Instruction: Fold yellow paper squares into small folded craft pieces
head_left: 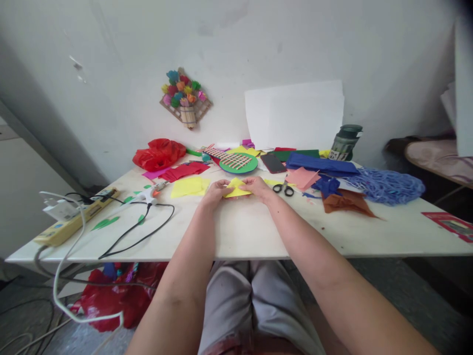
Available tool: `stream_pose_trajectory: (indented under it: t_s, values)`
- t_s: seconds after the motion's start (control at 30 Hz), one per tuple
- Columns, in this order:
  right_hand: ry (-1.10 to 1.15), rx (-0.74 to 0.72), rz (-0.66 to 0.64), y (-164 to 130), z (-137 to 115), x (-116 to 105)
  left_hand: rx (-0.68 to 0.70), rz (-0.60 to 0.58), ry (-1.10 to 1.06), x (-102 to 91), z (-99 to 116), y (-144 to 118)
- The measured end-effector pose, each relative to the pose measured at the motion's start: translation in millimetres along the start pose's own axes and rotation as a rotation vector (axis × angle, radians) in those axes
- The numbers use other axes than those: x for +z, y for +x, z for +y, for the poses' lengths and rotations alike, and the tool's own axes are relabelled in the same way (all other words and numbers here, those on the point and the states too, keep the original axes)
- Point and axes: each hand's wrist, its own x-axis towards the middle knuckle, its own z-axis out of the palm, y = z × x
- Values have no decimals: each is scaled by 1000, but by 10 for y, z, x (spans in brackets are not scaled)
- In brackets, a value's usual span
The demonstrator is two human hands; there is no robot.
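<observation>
**Folding yellow paper on a crowded table – stuff that could've bitten**

Going left to right. Over by the left edge of the table (236,236): a yellow power strip (70,224) right at the edge, white cable (66,276) dangling off it toward the floor. Easy to snag with a knee, probably dragging the strip down. Just inboard, a glue gun (151,193) with its black cord (140,231) looping toward the front edge. Couldn't tell if hot or even plugged in, but near loose paper that looked like a scorch risk, and close enough to the left forearm for a bump.

Middle of the table: left hand (216,193) and right hand (260,187), both curled down and pinching opposite sides of the yellow paper piece (237,188), fingers closed on it, paper resting flat on the tabletop between them. Thin stuff, so likely to tear or crease crooked if pulled unevenly. More yellow sheets (189,186) just left of it.

Right of the hands: scissors (284,188) lying just beside the right hand, blades shut as far as visible – still an easy poke or a knock on a careless reach. Phone (272,162) behind. Farther right, blue netting (386,185) sprawled near the right edge, prone to sliding off.
</observation>
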Motion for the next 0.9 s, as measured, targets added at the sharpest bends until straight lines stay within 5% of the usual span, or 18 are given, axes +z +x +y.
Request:
stream_pose_trajectory:
  t_s: [0.9]
  values:
    - [52,-48,-85,-28,-44,-31,-10,32,-137,18,93,-77]
